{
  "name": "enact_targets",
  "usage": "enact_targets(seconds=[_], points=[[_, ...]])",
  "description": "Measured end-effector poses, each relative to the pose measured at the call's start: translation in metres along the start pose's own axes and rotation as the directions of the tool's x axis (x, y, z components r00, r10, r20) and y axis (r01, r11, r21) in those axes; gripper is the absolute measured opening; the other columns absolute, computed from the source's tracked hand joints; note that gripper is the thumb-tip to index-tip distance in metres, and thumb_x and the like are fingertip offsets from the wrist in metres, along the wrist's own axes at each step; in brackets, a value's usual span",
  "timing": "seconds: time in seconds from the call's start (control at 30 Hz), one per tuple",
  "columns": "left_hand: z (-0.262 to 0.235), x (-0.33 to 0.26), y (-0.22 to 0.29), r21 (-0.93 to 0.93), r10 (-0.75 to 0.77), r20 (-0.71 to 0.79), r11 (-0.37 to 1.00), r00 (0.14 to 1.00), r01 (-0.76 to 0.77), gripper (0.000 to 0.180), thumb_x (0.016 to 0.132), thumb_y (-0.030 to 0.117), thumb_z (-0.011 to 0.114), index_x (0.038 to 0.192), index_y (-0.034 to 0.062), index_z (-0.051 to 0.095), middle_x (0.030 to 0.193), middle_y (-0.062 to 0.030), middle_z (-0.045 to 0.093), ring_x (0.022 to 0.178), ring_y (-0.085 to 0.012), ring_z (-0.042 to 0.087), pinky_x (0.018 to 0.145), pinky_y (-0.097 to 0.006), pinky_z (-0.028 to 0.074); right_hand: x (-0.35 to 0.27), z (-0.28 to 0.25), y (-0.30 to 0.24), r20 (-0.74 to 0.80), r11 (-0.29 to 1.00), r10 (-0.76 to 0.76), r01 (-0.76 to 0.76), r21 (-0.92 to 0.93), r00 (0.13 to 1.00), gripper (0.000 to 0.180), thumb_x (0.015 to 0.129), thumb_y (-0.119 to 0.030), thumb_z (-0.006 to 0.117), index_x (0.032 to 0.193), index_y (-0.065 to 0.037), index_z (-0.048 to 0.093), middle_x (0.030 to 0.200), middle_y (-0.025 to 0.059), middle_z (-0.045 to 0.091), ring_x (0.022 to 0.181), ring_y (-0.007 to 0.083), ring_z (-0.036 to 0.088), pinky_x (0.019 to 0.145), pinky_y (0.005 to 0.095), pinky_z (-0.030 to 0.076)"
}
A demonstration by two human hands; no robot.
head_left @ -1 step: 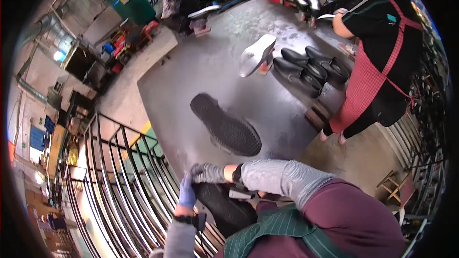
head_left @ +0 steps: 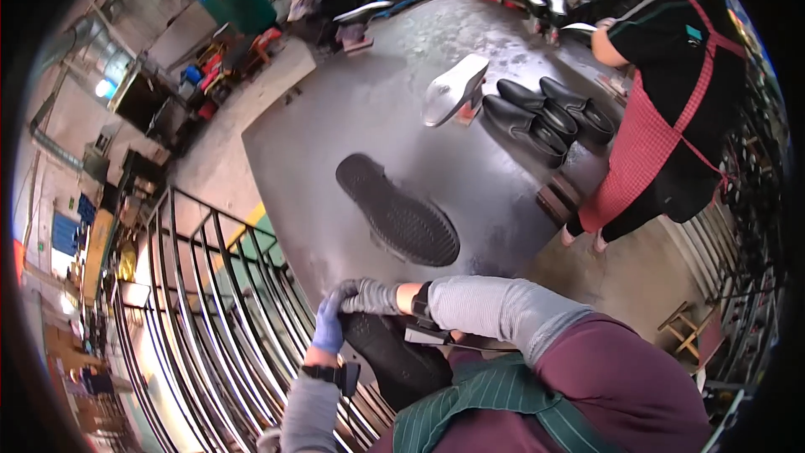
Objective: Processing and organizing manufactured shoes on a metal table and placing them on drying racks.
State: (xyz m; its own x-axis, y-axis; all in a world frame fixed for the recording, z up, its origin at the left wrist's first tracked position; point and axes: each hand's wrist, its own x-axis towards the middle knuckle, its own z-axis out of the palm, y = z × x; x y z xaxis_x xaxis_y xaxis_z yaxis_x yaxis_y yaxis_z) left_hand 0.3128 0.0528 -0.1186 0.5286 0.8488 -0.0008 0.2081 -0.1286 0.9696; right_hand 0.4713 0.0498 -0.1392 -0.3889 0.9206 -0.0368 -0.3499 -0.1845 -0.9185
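A black shoe [head_left: 392,359] is held close to my body, just off the table's near edge, with its dark sole turned up. At its far end my left hand [head_left: 328,327], in a bluish-purple glove, is closed on the edge. My right hand [head_left: 366,295], in a grey glove, wraps over the same end from the right, its fingers meeting the left hand. My palms and the shoe's upper are hidden. Beyond my hands, another black shoe [head_left: 401,216] lies sole up on the grey table [head_left: 310,134].
Several black slip-on shoes [head_left: 524,130] stand at the table's right, beside a pale-soled shoe [head_left: 455,91] on a support. A co-worker in a red checked apron [head_left: 629,159] stands at the right; another person [head_left: 319,0] is at the far side. A metal rack [head_left: 218,302] borders my left.
The view has shifted very slightly. Both hands stay on the black shoe.
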Motion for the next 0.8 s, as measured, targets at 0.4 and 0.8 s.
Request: enact_targets(seconds=[0.4, 0.8], points=[[0.033, -0.029, 0.069, -0.346, -0.009, -0.171, 0.937, 0.985, -0.052, 0.035, 0.093, 0.023, 0.044, 0.104, -0.0038, 0.065, 0.094, -0.0102, 0.068, 0.088, -0.0185, 0.064, 0.085, -0.030, 0.048, -0.073, 0.048, -0.040, -0.175, 0.837, -0.424, 0.310, -0.452, 0.889, 0.034, 0.082, -0.013, 0.070, 0.114, -0.004, 0.061, 0.102, 0.0048, 0.067, 0.096, 0.0124, 0.059, 0.091, 0.0299, 0.047], [0.228, -0.215, 0.115, 0.388, 0.480, -0.088, 0.824, 0.873, -0.414, 0.083, 0.086, 0.055, 0.053, 0.138, -0.0069, 0.034, 0.141, -0.0261, 0.038, 0.135, -0.0425, 0.031, 0.111, -0.050, 0.023, -0.306, 0.034, 0.008, 0.083, 0.984, -0.133, 0.142, -0.106, 0.988, 0.030, 0.093, -0.031, 0.054, 0.114, -0.010, 0.061, 0.108, 0.0020, 0.063, 0.105, 0.0127, 0.054, 0.094, 0.0309, 0.041]])
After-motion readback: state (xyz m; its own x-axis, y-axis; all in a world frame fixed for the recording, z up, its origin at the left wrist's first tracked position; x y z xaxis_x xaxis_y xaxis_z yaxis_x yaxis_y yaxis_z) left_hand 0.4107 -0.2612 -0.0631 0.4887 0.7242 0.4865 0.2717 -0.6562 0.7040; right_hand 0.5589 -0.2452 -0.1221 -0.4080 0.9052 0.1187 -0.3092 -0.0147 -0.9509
